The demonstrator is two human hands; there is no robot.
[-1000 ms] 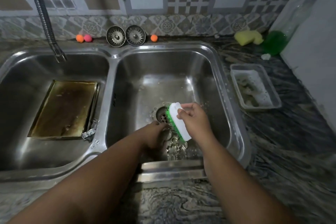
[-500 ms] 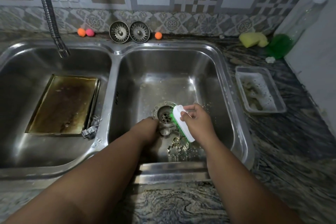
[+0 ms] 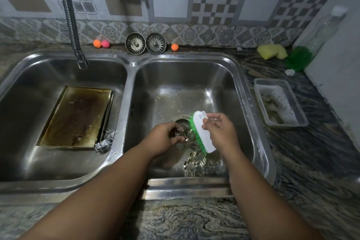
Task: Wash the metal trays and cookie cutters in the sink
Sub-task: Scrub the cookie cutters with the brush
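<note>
Over the drain of the right basin [image 3: 185, 80] the left hand [image 3: 165, 137] pinches a cookie cutter [image 3: 180, 134], light, thin-edged and likely slippery, best held by its rim, while the right hand [image 3: 221, 132] grips a brush [image 3: 201, 132] against it, spare cutters [image 3: 192, 163] below, a stained tray [image 3: 76, 117] in the left basin [image 3: 29, 76], a wet stone tabletop [image 3: 311, 152] around.

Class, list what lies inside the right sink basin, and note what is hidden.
Loose cookie cutters lie near the drain. The left hand holds one cutter; the right hand holds a green-bristled brush. The basin floor beneath hands and brush is covered.
</note>
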